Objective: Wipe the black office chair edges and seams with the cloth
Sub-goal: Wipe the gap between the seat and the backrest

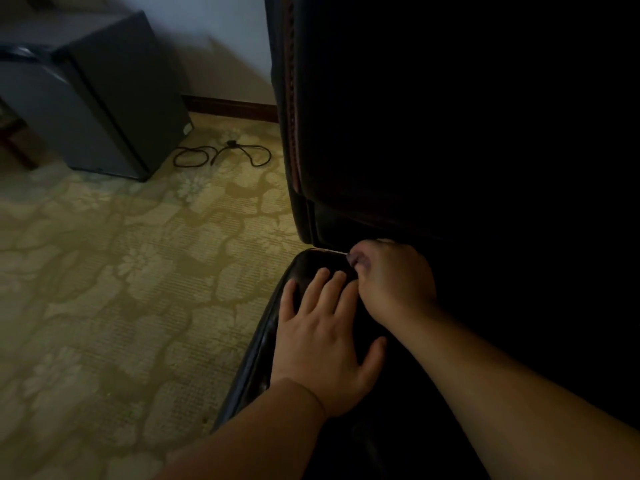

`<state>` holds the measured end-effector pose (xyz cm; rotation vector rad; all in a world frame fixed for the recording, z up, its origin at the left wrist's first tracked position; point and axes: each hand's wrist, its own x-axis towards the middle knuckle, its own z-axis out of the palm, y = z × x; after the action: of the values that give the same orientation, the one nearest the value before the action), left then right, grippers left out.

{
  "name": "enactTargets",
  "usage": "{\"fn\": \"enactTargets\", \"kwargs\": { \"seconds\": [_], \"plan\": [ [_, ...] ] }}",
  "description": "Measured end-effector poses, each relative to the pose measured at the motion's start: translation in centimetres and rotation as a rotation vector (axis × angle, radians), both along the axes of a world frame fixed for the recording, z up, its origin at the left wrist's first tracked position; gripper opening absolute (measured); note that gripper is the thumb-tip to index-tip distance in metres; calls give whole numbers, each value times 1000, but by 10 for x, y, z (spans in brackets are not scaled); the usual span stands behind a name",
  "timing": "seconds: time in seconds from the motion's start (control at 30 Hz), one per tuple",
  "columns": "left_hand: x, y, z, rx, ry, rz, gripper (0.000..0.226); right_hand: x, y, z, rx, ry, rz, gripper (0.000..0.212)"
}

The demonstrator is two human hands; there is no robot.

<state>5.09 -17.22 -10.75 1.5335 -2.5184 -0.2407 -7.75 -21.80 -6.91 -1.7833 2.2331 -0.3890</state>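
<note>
Since the cloth (356, 259) is just a soft, light wad at center frame, the right hand (394, 282) bunches it in curled fingers at the black office chair (450, 133) seam, while the left hand (322, 341) lies flat, fingers spread, bracing the slick seat edge.

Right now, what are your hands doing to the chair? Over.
Left hand flat on chair seat, fingers spread. Right hand curled at the seat-back seam, pinching something small, likely the cloth. Nothing blocking.
</note>
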Motion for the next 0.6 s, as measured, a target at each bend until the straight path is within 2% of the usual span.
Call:
{"fn": "enactTargets", "kwargs": {
  "seconds": [0.23, 0.33, 0.5, 0.6],
  "plan": [
    [-2, -1, 2, -32, -5, -1, 64, 4, -5, 1, 19, 27, 32, 22],
    [-2, -1, 1, -51, -3, -4, 64, -1, -3, 2, 25, -47, 61, 20],
    [-3, -3, 0, -59, 0, -15, 62, 3, -9, 1, 26, 26, 101, 23],
    [-3, -3, -1, -65, -3, -16, 64, 3, -7, 1, 22, -24, 113, 21]
  ]
}}
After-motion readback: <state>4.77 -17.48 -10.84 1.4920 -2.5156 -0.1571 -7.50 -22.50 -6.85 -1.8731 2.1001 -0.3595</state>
